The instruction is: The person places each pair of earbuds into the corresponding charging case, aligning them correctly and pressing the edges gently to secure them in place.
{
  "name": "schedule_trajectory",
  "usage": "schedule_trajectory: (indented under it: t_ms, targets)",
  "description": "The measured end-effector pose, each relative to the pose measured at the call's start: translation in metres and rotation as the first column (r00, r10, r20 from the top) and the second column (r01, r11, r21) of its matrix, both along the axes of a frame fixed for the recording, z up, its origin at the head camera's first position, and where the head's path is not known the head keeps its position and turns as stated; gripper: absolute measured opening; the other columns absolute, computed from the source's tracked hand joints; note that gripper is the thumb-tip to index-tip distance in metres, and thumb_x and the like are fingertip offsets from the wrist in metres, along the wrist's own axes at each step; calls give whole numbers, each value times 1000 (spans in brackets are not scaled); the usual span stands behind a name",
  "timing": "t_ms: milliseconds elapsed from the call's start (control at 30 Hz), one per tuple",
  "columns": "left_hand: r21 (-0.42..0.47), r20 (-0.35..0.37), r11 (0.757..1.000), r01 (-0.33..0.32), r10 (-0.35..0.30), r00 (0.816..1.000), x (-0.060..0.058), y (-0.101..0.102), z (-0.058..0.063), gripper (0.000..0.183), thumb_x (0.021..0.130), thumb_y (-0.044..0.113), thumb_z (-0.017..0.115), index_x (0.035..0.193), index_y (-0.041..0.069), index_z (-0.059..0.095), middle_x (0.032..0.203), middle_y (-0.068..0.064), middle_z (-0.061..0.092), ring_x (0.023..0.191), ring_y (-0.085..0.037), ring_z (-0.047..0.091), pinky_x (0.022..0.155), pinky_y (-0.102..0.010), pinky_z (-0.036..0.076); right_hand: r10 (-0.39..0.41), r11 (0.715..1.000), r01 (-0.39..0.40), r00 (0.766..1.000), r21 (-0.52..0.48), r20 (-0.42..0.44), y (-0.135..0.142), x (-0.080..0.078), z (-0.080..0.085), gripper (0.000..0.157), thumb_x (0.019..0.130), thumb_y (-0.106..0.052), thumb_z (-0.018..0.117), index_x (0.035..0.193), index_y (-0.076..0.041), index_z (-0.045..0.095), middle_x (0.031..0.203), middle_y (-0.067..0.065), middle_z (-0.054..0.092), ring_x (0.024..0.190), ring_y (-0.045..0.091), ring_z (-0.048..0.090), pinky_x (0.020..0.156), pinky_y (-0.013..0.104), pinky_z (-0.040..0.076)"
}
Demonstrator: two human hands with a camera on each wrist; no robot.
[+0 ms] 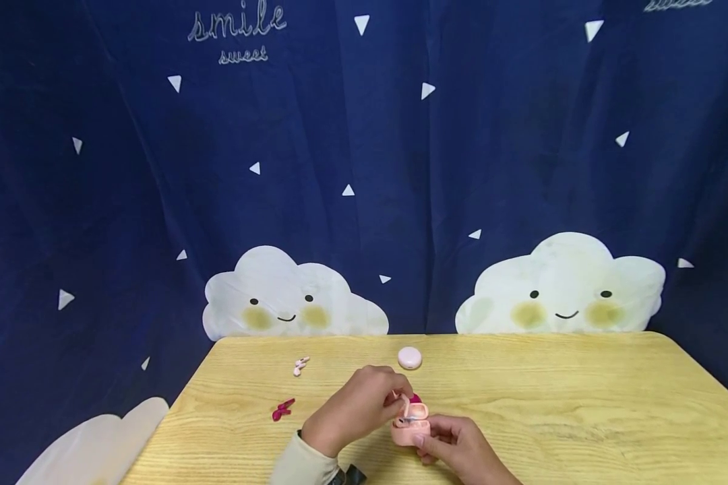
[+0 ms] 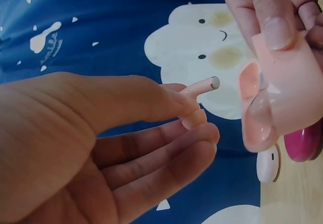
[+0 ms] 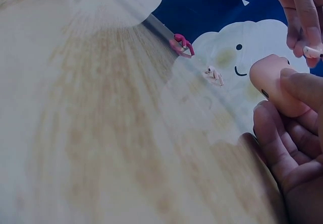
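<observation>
My right hand (image 1: 461, 444) grips a peach-pink earbud case (image 1: 411, 433), its lid flipped up, above the front middle of the table. Thumb and fingers of my left hand (image 1: 364, 407) pinch a peach-pink earbud (image 2: 194, 105), with the stem pointing out past the thumb toward the case in the left wrist view. A dark spot shows inside the case opening in the head view. Seen from the right wrist, the closed side of the case (image 3: 277, 82) faces the camera, and the left hand (image 3: 303, 17) with its earbud is just beyond.
Behind the case lies a magenta round case (image 1: 416, 399), partly hidden. Farther back sits a pale pink round case (image 1: 409, 358). On the left of the wooden table (image 1: 582, 404) lie pale pink earbuds (image 1: 300, 366) and magenta earbuds (image 1: 283, 409). A blue curtain (image 1: 400, 168) hangs behind.
</observation>
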State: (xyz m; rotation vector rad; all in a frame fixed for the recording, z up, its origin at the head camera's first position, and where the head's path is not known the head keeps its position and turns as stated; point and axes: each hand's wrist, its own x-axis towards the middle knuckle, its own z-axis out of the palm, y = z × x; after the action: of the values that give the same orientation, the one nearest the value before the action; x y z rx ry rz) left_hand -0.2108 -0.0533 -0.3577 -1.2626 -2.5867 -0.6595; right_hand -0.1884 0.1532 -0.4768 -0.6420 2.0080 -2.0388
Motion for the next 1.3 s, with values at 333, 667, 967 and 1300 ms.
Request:
schedule_trajectory:
  t_ms: [333,667,967,1300]
  targets:
    - [-15,-1,1000,-11,11,1000,2,7,-4,12,85,4,69,87,15,73,75,15,60,65,1,47,59,-9,37,5,1000,-5,1000,6,-3,-1,0,-2,28,94,-13,61,106,12,63,89,14,68,76,10,65,71,29,56]
    - [-19,-54,1000,2,-3,999,3,9,-6,11,84,4,70,85,14,72,77,14,63,68,4,48,62,-7,37,-3,1000,4,999,17,-47,0,0,-2,26,94,-13,61,106,11,63,84,7,69,74,9,65,69,30,56]
    - [-58,-105,998,-36,30,994,3,12,-8,7,82,14,76,83,18,70,73,14,59,65,4,46,58,-9,35,21,1000,-21,999,-6,-49,-1,1,-1,23,95,-10,60,106,10,64,88,12,68,74,10,64,70,28,55]
    - [-68,-134,997,-47,38,990,2,14,-12,5,82,16,76,81,18,71,75,14,59,66,5,47,60,-7,36,18,1000,-18,997,1,-72,-1,-2,-3,24,95,-10,60,106,11,63,84,8,68,74,8,64,68,32,57]
